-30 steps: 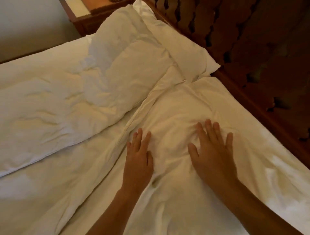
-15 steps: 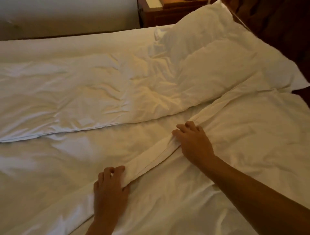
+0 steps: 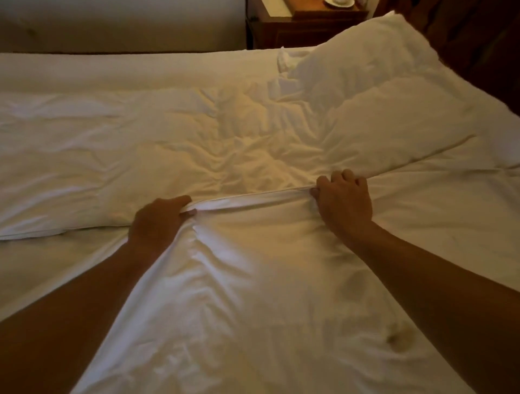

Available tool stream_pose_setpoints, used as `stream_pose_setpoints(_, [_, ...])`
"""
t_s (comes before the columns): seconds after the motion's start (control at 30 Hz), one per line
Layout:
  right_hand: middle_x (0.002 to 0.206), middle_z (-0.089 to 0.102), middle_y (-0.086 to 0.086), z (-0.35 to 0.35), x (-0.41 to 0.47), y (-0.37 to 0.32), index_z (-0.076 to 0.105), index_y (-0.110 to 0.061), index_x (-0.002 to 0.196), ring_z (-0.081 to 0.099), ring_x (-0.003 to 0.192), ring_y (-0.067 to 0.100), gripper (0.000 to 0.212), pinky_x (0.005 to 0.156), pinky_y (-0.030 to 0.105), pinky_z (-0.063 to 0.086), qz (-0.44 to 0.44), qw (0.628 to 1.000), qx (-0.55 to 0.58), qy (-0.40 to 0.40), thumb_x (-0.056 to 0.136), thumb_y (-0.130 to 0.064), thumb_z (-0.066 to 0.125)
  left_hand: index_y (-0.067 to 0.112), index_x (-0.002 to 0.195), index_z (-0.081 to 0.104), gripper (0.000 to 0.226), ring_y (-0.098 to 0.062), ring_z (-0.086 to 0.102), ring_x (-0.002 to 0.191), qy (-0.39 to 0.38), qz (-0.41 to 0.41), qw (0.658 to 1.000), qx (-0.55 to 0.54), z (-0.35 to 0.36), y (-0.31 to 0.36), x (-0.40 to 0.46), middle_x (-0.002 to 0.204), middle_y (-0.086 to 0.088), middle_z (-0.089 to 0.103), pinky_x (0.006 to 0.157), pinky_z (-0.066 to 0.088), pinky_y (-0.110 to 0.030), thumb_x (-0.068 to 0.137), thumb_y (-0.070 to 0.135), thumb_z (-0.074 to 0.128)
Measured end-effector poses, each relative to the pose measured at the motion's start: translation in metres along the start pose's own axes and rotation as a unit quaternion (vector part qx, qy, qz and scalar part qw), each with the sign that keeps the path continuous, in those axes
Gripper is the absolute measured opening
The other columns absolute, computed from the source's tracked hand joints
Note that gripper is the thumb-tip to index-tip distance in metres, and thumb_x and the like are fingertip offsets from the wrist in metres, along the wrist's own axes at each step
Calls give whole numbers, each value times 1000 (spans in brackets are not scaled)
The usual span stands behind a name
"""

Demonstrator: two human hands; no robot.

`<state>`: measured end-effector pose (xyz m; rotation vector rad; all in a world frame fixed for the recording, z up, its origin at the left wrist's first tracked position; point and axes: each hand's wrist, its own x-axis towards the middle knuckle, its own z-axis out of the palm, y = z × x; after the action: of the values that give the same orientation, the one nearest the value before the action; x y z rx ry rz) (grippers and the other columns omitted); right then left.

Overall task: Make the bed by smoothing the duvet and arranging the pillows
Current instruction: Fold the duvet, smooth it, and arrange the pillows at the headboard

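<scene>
A white near duvet (image 3: pixel 253 295) covers the front of the bed, wrinkled between my arms. My left hand (image 3: pixel 157 222) pinches its far seamed edge with thumb and curled fingers. My right hand (image 3: pixel 344 201) grips the same edge further right, so the edge runs taut between both hands. Beyond that edge lies a second white duvet (image 3: pixel 140 152), creased in the middle. A plump white pillow (image 3: pixel 374 84) rests at the upper right, partly under that far duvet.
A dark wooden nightstand (image 3: pixel 304 28) stands beyond the bed's top, with a small dish (image 3: pixel 339 2) on it. The dark wooden headboard (image 3: pixel 478 42) runs along the right. A pale wall fills the upper left behind the bed.
Both hands went from lying flat on the duvet to gripping its edge, and have carried that edge up against the far duvet. My view swung left.
</scene>
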<state>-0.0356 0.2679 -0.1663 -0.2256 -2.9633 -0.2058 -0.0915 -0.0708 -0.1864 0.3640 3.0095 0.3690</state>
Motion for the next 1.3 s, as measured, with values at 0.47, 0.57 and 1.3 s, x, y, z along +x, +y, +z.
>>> stream_pose_setpoints(0.47, [101, 62, 24, 35, 12, 28, 70, -6, 95, 52, 101, 43, 14, 81, 51, 43, 51, 996, -52, -54, 91, -13, 58, 23, 99, 64, 17, -36, 64, 91, -21, 16, 998, -60, 40, 23, 23, 96, -12, 68, 68, 38, -32, 95, 40, 59])
stream_pose_setpoints(0.57, [106, 60, 25, 39, 17, 24, 67, -7, 102, 50, 104, 42, 21, 88, 51, 39, 33, 997, -40, -62, 95, -22, 55, 20, 98, 66, 20, -34, 63, 98, -37, -16, 998, -37, 49, 16, 35, 103, -10, 66, 69, 36, -32, 94, 39, 61])
stream_pose_setpoints(1.3, [164, 22, 10, 24, -51, 83, 29, -18, 155, 17, 150, 34, 78, 121, 55, 2, 60, 993, -79, -64, 89, -59, 35, 17, 154, 30, 60, -31, 19, 150, -24, 196, 980, 22, 111, 80, -40, 163, -10, 19, 120, 19, -53, 99, 40, 26])
